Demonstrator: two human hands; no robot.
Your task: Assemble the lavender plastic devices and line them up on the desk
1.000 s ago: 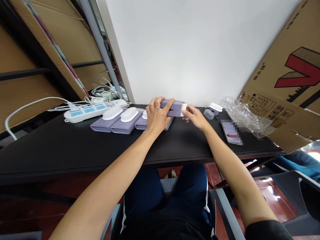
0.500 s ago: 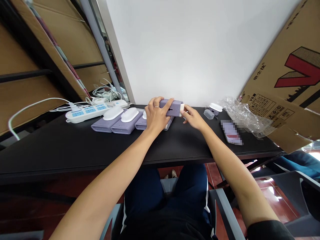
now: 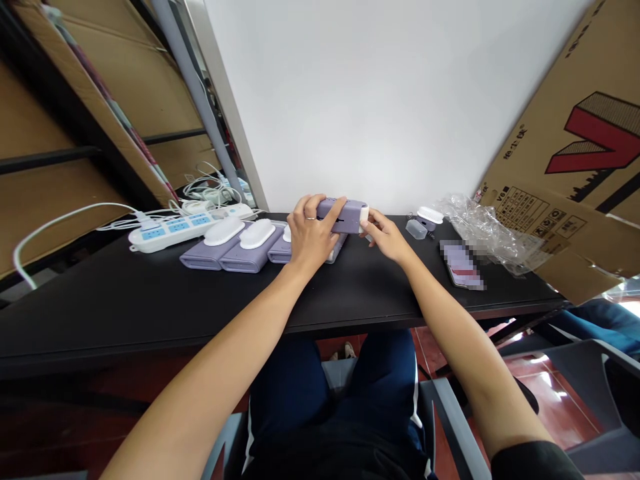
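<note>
Above the black table, my left hand (image 3: 314, 230) is wrapped over a purple box-shaped case (image 3: 345, 215) with a dark slot in its side, holding it up on edge. The fingers of my right hand (image 3: 384, 235) close on the white end piece (image 3: 365, 219) at the case's right end; its fingertips are partly hidden behind it. Just left of my left hand lie several similar purple cases (image 3: 245, 260), topped with white oval pieces (image 3: 257, 234). Under the held case, another item with a clear edge shows only in part.
A white power strip (image 3: 173, 230) with plugged cables stands at the left. At the right are a small purple item with a white oval top (image 3: 430, 215), a clear plastic cup (image 3: 416, 229), a phone (image 3: 461, 265), crumpled plastic film (image 3: 495, 233) and a cardboard box (image 3: 575, 200).
Almost nothing differs. The view has shifted slightly, and both hands keep the same hold on the purple case and its white end piece.
</note>
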